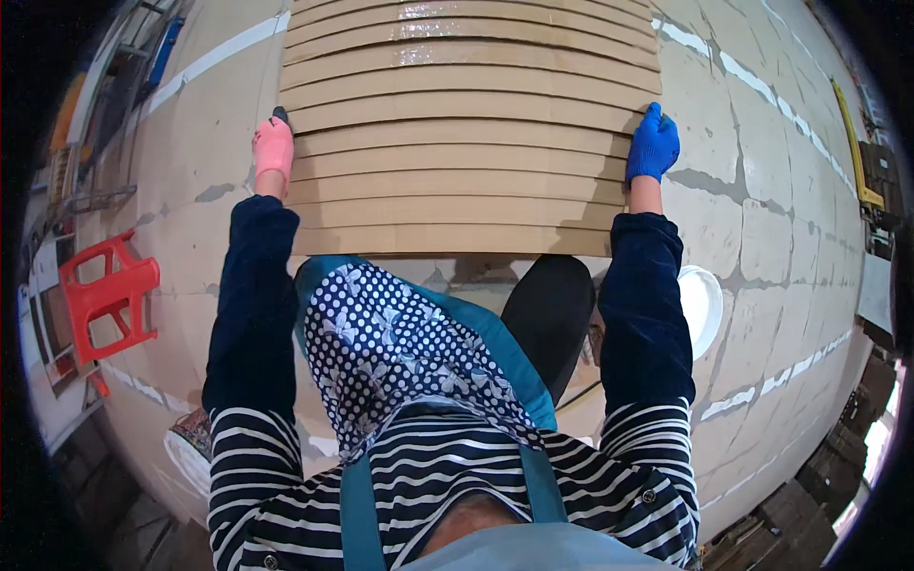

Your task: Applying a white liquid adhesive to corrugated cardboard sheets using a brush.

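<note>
Head view: pale, cracked floor with white lines surrounds us. Our left hand and right hand grip opposite edges of overlapping cardboard sheets before our knees; floor runs out to a red stool left, white tub right.

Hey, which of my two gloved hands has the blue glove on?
Your right hand, at the right edge of the cardboard stack. Its glove is blue; your left hand wears a pink one.
</note>
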A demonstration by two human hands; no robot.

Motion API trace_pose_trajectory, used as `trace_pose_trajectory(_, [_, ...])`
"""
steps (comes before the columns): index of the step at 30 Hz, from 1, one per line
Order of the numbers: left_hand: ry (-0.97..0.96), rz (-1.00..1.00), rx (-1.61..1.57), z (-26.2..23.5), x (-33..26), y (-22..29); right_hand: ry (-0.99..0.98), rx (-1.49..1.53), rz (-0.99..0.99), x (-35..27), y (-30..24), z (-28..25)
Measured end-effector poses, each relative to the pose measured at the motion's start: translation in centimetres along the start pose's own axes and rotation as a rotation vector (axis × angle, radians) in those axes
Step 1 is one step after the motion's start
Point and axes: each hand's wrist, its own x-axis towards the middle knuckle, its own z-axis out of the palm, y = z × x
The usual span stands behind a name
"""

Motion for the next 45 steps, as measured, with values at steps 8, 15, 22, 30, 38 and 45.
trace_pose_trajectory(8, [-0.189,-0.276,-0.641,-1.3,-0.8,7.2,0.010,-0.111,-0.287,1.2,2.2,0.7])
trace_pose_trajectory(15, [-0.019,-0.326,-1.016,1.6,1.0,4.2,-0.080,-0.057,-0.226,0.3,1.0,0.6])
trace_pose_trajectory(22, [0.155,-0.354,-0.982,2.8,1.5,3.9,-0.233,-0.350,-0.084,3.4,-1.0,0.5])
trace_pose_trajectory(30, [0.256,-0.108,-0.629,3.5,0.0,4.0,-0.078,-0.297,-0.065,3.0,0.3,1.9])
trace_pose_trajectory(38, [0.358,-0.119,-0.307,4.0,1.4,3.5,-0.144,-0.277,-0.114,2.4,0.5,1.2])
trace_pose_trajectory(45, [0.529,-0.218,-0.319,3.8,0.9,5.7,-0.096,-0.174,-0.126,3.0,0.1,1.8])
